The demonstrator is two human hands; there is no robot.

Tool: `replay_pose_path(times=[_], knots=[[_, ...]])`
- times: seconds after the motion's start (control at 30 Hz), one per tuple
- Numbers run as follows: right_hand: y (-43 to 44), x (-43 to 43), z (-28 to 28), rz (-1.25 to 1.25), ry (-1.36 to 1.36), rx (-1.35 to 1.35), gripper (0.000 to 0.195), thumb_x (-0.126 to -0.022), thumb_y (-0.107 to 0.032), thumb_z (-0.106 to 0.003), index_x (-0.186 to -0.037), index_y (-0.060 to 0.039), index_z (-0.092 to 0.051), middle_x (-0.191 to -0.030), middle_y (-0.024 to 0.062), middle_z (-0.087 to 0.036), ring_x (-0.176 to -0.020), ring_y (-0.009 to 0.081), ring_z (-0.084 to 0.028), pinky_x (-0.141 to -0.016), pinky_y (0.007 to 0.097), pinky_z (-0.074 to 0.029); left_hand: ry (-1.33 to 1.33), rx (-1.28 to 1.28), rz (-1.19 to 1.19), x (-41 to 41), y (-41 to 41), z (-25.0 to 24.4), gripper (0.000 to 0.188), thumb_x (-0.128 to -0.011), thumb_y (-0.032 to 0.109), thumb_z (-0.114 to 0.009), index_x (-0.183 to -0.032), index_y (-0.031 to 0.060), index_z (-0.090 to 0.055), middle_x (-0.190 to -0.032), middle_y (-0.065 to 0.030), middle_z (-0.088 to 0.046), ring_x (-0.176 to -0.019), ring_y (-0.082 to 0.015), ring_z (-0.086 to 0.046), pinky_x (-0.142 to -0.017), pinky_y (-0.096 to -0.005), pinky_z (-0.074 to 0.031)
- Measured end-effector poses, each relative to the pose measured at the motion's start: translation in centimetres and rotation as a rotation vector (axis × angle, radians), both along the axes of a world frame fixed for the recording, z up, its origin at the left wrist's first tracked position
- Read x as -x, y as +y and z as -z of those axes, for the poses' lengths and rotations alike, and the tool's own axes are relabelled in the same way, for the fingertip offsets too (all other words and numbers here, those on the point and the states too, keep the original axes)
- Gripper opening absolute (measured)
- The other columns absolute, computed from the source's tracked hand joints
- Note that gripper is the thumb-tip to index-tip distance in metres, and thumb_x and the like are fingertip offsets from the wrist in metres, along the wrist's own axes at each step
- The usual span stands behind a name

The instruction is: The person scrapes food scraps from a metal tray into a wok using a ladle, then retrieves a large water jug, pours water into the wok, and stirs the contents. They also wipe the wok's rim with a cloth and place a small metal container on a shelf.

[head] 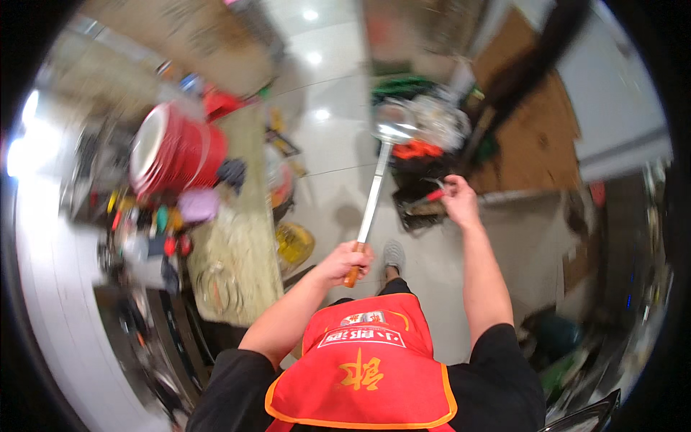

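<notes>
My left hand (348, 263) is closed round the wooden handle of a long metal ladle (373, 200), whose round shiny bowl points away from me over the floor. My right hand (459, 200) is raised at the right, its fingers on a small red-handled tool (435, 195) with a thin metal part; blur hides what kind it is. Beneath and beyond the right hand lie dark items, an orange-red thing (415, 149) and clear plastic bags (440, 121). I wear a red apron with orange edging (367, 367), which bears writing.
Left of me runs a worn table (243, 270) with a red bucket (183, 151), a pink-purple item (198, 205) and small containers. A yellow container (294, 244) stands on the tiled floor beside it. Brown cardboard (534, 140) lies at the right.
</notes>
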State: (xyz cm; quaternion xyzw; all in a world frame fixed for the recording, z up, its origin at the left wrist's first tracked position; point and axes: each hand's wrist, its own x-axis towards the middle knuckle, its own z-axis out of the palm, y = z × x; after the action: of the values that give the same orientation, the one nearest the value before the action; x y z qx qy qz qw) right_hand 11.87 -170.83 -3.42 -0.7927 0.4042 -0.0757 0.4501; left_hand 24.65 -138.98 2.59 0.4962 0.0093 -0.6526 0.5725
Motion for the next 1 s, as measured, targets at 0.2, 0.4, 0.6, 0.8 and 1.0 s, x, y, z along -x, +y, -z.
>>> replay_pose_path(times=[0.2,0.4,0.6,0.8,1.0], knots=[[16.0,-8.2,-5.3,-0.245,-0.036,-0.689,0.047,-0.095,-0.030,-0.064,-0.133,-0.0051,-0.054,-0.120,0.0074,-0.061,-0.106,0.0168,-0.059,-0.081,0.0337,-0.052,-0.146,0.072,-0.277,4.0,7.4,0.5,0.018,-0.078,0.013,-0.067,-0.089,0.0036,-0.057,-0.071,-0.0038,-0.057,-0.060,-0.0127,-0.057,-0.053,-0.0284,-0.047],[38.1,-5.8,-4.9,-0.547,0.032,-0.995,0.026,-0.096,-0.018,-0.058,-0.109,0.0048,-0.061,-0.108,0.0162,-0.068,-0.099,0.0250,-0.067,-0.083,0.0374,-0.055,-0.793,-0.176,-0.305,9.3,21.0,0.6,0.026,-0.077,0.026,-0.069,-0.083,0.0030,-0.059,-0.071,-0.0066,-0.062,-0.062,-0.0179,-0.059,-0.058,-0.0347,-0.049],[57.5,-4.7,-6.0,-0.824,0.316,-0.955,0.019,-0.095,-0.019,-0.056,-0.091,-0.0012,-0.056,-0.078,0.0093,-0.063,-0.058,0.0172,-0.058,-0.050,0.0300,-0.048,-0.509,-0.297,-0.324,16.3,43.9,0.4,0.046,-0.093,0.050,-0.057,-0.091,0.0043,-0.066,-0.070,-0.0069,-0.064,-0.055,-0.0176,-0.060,-0.050,-0.0321,-0.049],[71.2,-6.7,-8.4,-1.188,0.570,-0.873,0.025,-0.095,-0.022,-0.060,-0.078,-0.0081,-0.048,-0.063,0.0027,-0.051,-0.046,0.0120,-0.047,-0.043,0.0285,-0.040,-0.718,-0.800,-0.636,25.1,61.0,5.8,0.031,-0.090,0.036,-0.059,-0.100,0.0075,-0.068,-0.077,-0.0102,-0.068,-0.062,-0.0178,-0.066,-0.055,-0.0333,-0.052],[83.6,-10.6,-8.1,-1.589,0.486,-0.425,0.031,-0.093,-0.024,-0.062,-0.077,0.0007,-0.053,-0.062,0.0087,-0.056,-0.050,0.0179,-0.057,-0.048,0.0346,-0.048,-0.354,-1.059,-1.123,33.6,69.8,12.8,0.030,-0.087,0.028,-0.061,-0.104,0.0037,-0.067,-0.088,-0.0130,-0.070,-0.076,-0.0242,-0.069,-0.068,-0.0358,-0.054]])
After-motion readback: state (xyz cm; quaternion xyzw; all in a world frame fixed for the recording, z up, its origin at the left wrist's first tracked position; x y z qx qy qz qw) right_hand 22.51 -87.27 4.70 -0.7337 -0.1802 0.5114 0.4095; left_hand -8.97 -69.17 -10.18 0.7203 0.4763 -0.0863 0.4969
